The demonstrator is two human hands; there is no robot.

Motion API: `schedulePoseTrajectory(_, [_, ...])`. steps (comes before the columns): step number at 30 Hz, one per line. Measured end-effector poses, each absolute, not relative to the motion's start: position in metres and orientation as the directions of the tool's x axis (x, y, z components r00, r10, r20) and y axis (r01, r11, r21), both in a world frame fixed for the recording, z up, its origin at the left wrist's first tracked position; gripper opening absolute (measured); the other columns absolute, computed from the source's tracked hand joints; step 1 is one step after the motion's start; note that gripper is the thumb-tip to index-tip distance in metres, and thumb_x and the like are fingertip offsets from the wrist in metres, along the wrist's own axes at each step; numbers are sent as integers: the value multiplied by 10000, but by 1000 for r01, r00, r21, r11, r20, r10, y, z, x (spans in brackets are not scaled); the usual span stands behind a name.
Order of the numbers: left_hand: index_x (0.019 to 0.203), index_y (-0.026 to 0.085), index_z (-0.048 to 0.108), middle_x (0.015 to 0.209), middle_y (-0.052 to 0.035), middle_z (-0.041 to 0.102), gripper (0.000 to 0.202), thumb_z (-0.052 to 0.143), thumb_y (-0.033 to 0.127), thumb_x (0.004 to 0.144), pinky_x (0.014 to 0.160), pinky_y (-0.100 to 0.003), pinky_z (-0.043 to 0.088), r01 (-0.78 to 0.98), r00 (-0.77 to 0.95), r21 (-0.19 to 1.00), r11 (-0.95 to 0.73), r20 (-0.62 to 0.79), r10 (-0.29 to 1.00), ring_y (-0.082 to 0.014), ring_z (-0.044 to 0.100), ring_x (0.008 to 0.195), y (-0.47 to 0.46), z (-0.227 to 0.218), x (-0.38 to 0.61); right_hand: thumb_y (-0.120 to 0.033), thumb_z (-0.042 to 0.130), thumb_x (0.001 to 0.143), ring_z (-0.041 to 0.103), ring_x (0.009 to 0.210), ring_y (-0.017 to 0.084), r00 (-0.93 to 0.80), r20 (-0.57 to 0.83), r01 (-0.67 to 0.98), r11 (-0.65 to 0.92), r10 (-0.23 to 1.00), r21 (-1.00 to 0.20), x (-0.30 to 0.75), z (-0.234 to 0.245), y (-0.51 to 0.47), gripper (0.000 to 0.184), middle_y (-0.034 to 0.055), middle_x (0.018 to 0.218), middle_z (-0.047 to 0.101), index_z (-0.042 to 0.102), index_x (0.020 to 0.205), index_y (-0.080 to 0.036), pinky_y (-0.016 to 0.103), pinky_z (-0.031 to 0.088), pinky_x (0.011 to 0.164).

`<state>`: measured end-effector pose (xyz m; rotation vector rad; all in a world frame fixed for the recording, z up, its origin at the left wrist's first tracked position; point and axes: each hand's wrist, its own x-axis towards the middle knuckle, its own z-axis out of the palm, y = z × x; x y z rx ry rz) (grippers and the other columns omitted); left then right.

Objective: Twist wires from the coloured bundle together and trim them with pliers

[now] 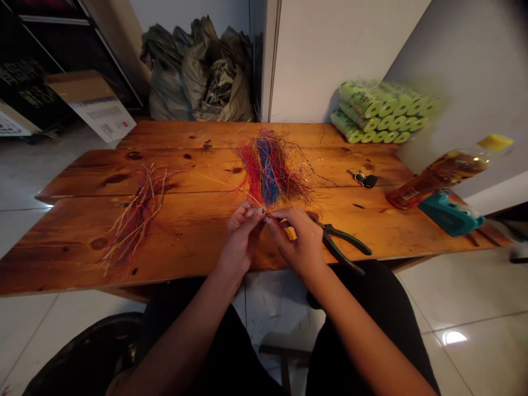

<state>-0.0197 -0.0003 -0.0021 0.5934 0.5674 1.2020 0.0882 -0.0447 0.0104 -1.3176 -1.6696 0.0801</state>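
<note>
My left hand (242,228) and my right hand (299,234) meet over the front edge of a wooden table (74,253). Both pinch the same thin yellow wire (231,187), fingertips close together. The wire trails back to the left across the table. Just beyond my hands lies a tangled heap of red, blue and yellow wires (270,168). A pair of green-handled pliers (342,242) rests on the table beside my right hand. A smaller bundle of sorted wires (134,214) lies to the left.
Keys (363,179) lie right of the heap. A bottle of amber liquid (439,176) and a teal tool (449,214) sit at the table's right end. Green rolls (379,113) are stacked at the back right; crumpled bags (202,77) stand behind.
</note>
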Motion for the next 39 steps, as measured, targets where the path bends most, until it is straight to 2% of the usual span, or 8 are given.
schedulePoseTrajectory(4, [783, 183, 530, 684, 69, 589, 240, 706, 154, 623, 648, -124, 447, -660, 276, 702, 268, -106, 955, -35, 564, 631, 0, -3, -18, -208, 476, 853, 571, 749, 160, 5, 633, 750, 416, 774, -514, 88, 12, -46, 118, 48, 795, 627, 586, 892, -190, 287, 451, 686])
schedulePoseTrajectory(8, [791, 186, 527, 675, 76, 594, 279, 723, 151, 596, 658, -139, 450, -674, 276, 688, 269, -103, 956, -36, 567, 628, 1, -4, -16, -221, 452, 864, 542, 684, 144, 97, 545, 665, 353, 833, -658, 87, 16, -47, 145, 31, 745, 599, 585, 813, -191, 256, 424, 598])
schedulePoseTrajectory(17, [789, 187, 521, 631, 72, 548, 253, 707, 138, 624, 612, -154, 443, -671, 284, 712, 208, -13, 959, -48, 545, 593, 2, -1, -18, -270, 494, 823, 372, 491, 71, 166, 146, 32, 142, 975, -989, 85, 19, -44, 139, -20, 697, 516, 560, 726, -196, 192, 289, 422])
schedulePoseTrajectory(20, [788, 190, 505, 626, 70, 537, 267, 715, 159, 627, 561, -161, 433, -642, 310, 738, 206, 4, 951, -53, 530, 563, 3, 2, -21, -261, 508, 796, 296, 461, 63, 20, -30, -281, -23, 999, -960, 88, 22, -43, 124, -29, 659, 469, 546, 704, -188, 172, 214, 370])
schedulePoseTrajectory(25, [836, 191, 498, 614, 70, 526, 290, 714, 166, 644, 500, -169, 427, -589, 343, 788, 179, 43, 938, -62, 529, 524, 2, 8, -25, -222, 535, 770, 339, 495, 52, -300, -202, -607, -350, 932, -713, 96, 20, -43, 72, -20, 692, 468, 561, 744, -161, 132, 206, 341])
schedulePoseTrajectory(30, [944, 207, 502, 596, 76, 533, 337, 696, 174, 671, 467, -168, 419, -557, 363, 815, 159, 67, 929, -73, 545, 508, 2, 11, -28, -271, 539, 783, 398, 484, 45, -372, -246, -606, -435, 895, -666, 98, 20, -44, 121, -13, 696, 514, 572, 786, -155, 138, 262, 369])
schedulePoseTrajectory(34, [954, 196, 556, 643, 49, 586, 302, 682, 180, 680, 596, -173, 453, -554, 337, 825, 117, 93, 937, -72, 566, 593, 6, 8, -31, -266, 542, 790, 279, 430, 32, -165, -158, -485, -220, 974, -847, 98, 24, -45, 129, -38, 626, 482, 583, 742, -154, 173, 198, 384])
schedulePoseTrajectory(39, [903, 196, 659, 810, -5, 660, 181, 630, 253, 734, 699, -215, 463, -472, 272, 881, -20, 167, 948, -102, 591, 712, 11, 6, -36, -279, 553, 787, 305, 479, 55, 72, -31, -220, -14, 997, -975, 102, 25, -45, 139, -54, 572, 430, 582, 703, -173, 205, 216, 452])
